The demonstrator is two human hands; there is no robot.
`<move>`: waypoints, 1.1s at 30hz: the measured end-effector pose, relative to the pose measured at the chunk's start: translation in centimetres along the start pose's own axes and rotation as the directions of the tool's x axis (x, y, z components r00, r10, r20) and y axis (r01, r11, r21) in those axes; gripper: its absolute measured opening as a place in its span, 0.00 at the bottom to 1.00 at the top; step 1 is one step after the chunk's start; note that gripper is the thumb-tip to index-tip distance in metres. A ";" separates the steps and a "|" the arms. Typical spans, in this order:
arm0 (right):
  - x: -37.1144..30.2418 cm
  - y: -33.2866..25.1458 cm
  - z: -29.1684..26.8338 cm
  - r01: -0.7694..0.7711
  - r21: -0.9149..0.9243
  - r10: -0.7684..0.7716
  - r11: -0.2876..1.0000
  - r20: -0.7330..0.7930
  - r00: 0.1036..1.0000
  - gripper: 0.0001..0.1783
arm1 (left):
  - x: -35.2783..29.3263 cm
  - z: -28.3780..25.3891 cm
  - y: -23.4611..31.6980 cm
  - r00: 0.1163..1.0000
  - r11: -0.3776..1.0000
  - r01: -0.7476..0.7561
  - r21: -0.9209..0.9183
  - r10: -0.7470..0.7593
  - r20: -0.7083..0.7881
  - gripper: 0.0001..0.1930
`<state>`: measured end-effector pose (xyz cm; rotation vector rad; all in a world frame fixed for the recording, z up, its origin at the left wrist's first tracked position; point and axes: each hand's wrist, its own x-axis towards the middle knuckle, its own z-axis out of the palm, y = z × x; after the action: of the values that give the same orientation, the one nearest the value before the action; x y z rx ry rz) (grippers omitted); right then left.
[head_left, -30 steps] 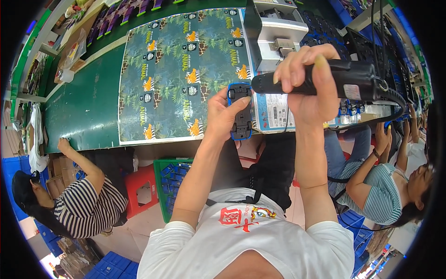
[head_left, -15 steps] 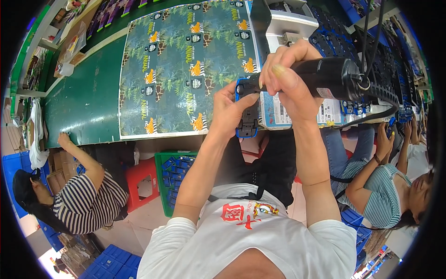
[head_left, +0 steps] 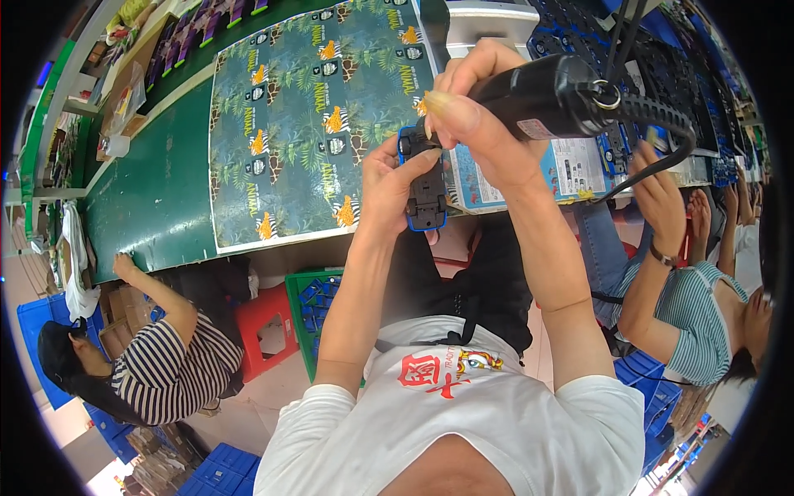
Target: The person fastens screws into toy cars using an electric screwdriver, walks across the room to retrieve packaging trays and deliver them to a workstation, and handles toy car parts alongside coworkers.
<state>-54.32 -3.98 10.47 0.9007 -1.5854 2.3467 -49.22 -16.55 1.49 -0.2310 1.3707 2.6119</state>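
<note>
My left hand (head_left: 389, 186) grips a small blue and black plastic part (head_left: 425, 186), held upright above the table's near edge. My right hand (head_left: 480, 116) is closed around a black electric screwdriver (head_left: 550, 99) with a thick black cable (head_left: 662, 132) running off to the right. The tool's tip meets the top of the part, hidden behind my fingers.
A large printed sheet with leaves and animals (head_left: 318, 116) lies on the green table (head_left: 157, 190). A green crate (head_left: 310, 302) and red stool (head_left: 265, 326) stand below. A person in a striped shirt (head_left: 161, 372) crouches at left; another person (head_left: 686, 289) sits at right.
Both hands have come closer to the camera and drawn together. The screwdriver swung left so that its tip now sits on the part in my left hand.
</note>
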 end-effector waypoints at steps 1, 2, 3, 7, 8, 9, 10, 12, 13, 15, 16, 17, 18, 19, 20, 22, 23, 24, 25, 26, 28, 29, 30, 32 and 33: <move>0.0 0.0 0.2 0.039 -0.008 -0.039 0.999 -0.003 0.999 0.11 | 0.0 0.1 0.0 1.000 1.000 -0.011 0.001 0.011 -0.020 0.13; 0.1 0.0 0.3 0.078 -0.015 -0.078 0.997 -0.005 0.997 0.11 | 0.0 0.2 0.1 0.999 1.000 -0.023 0.003 0.023 -0.040 0.13; 0.2 -0.1 0.3 0.083 -0.014 -0.083 0.996 -0.007 0.996 0.11 | 0.0 0.2 0.3 0.999 1.000 -0.025 0.008 0.025 -0.037 0.13; 0.8 -1.9 -0.3 0.084 0.017 -0.084 0.996 0.001 0.996 0.08 | 0.3 -0.7 0.4 0.998 0.994 -0.012 -0.108 0.006 -0.062 0.12; 0.9 -2.5 -0.6 0.062 0.180 -0.063 0.982 0.001 0.998 0.08 | 0.7 -1.0 0.3 0.997 0.983 -0.017 -0.185 0.003 -0.075 0.12; 1.2 -3.6 -1.3 0.063 0.178 -0.064 0.982 0.002 0.998 0.09 | 1.1 -1.2 0.8 0.994 0.948 0.047 -0.314 -0.076 -0.082 0.15; 1.4 -3.8 -2.4 0.165 0.174 -0.164 0.971 -0.023 0.986 0.10 | 0.9 -1.4 1.1 0.995 0.906 0.081 -0.416 -0.095 -0.014 0.16; 1.7 -4.6 -5.4 0.211 0.053 -0.213 0.976 0.033 0.976 0.11 | 0.4 -2.1 1.6 0.979 0.823 0.182 -0.538 -0.102 0.174 0.20; 2.0 -4.9 -6.6 0.217 0.042 -0.219 0.975 0.028 0.975 0.10 | 0.1 -2.5 1.0 0.990 0.890 0.114 -0.441 -0.062 0.130 0.22; 2.9 -5.0 -8.0 0.244 0.004 -0.244 0.970 -0.002 0.970 0.09 | -0.6 -2.6 0.3 0.996 0.957 0.034 -0.290 -0.009 0.088 0.29; 3.3 -4.9 -8.4 0.237 -0.010 -0.237 0.971 -0.032 0.971 0.08 | -0.7 -2.8 0.2 0.996 0.959 0.034 -0.282 -0.008 0.093 0.29; 3.6 -5.0 -8.9 0.230 -0.029 -0.232 0.973 -0.063 0.971 0.08 | -0.6 -2.8 0.2 0.995 0.961 0.038 -0.275 -0.009 0.103 0.30; 3.9 -5.0 -9.2 0.202 -0.005 -0.201 0.979 -0.102 0.974 0.07 | -0.3 -2.9 0.1 0.997 0.962 0.021 -0.272 0.002 0.082 0.30; 4.2 -4.8 -9.3 0.227 -0.042 -0.230 0.973 -0.125 0.965 0.07 | -0.2 -3.1 0.1 0.997 0.963 0.005 -0.270 0.018 0.080 0.30; 4.6 -4.5 -8.9 0.251 -0.074 -0.259 0.965 -0.146 0.955 0.08 | -0.1 -3.2 0.1 0.997 0.964 -0.015 -0.267 0.036 0.073 0.30; 5.6 -4.7 -7.4 0.209 -0.043 -0.213 0.977 -0.258 0.942 0.08 | 0.0 -3.0 0.0 0.997 0.961 -0.022 -0.275 0.042 0.067 0.31; 5.8 -4.6 -7.5 0.189 -0.045 -0.194 0.981 -0.231 0.953 0.07 | 0.0 -3.0 -0.2 0.997 0.955 -0.033 -0.296 0.050 0.052 0.31; 5.8 -4.6 -7.1 0.171 -0.127 -0.198 0.977 -0.247 0.948 0.08 | 0.1 -3.0 -0.3 0.998 0.948 -0.044 -0.315 0.058 0.035 0.31; 5.9 -4.2 -6.9 0.169 -0.163 -0.208 0.972 -0.257 0.944 0.08 | 0.2 -3.1 -0.3 0.999 0.943 -0.025 -0.333 0.038 0.033 0.32; 6.0 -3.7 -6.7 0.166 -0.196 -0.215 0.966 -0.266 0.940 0.09 | 0.2 -2.9 -0.3 0.999 0.942 -0.024 -0.334 0.037 0.033 0.32; 6.0 -3.2 -6.3 0.159 -0.227 -0.216 0.961 -0.254 0.943 0.09 | 0.3 -2.5 -0.2 1.000 0.928 -0.002 -0.371 -0.003 -0.013 0.32; 6.0 -3.1 -6.1 0.145 -0.275 -0.213 0.950 -0.236 0.948 0.10 | 0.3 -2.5 -0.3 1.000 0.928 -0.003 -0.372 -0.004 -0.016 0.32; 6.1 -3.1 -5.9 0.142 -0.273 -0.210 0.951 -0.235 0.949 0.10 | 0.4 -2.5 -0.4 1.000 0.920 -0.007 -0.391 0.003 -0.011 0.31; 6.5 -3.2 -5.7 0.180 -0.368 -0.243 0.912 -0.132 0.961 0.10 | 0.5 -2.5 -0.4 1.000 0.912 -0.011 -0.411 0.009 -0.007 0.31; 6.7 -3.3 -5.6 0.119 -0.379 -0.176 0.918 -0.121 0.977 0.12 | 0.4 -2.4 -0.3 0.999 0.913 -0.014 -0.407 0.001 -0.032 0.31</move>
<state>-60.38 1.12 15.47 0.7089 -1.7458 1.8743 -49.47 -18.34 -0.19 -0.3229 0.8165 2.8861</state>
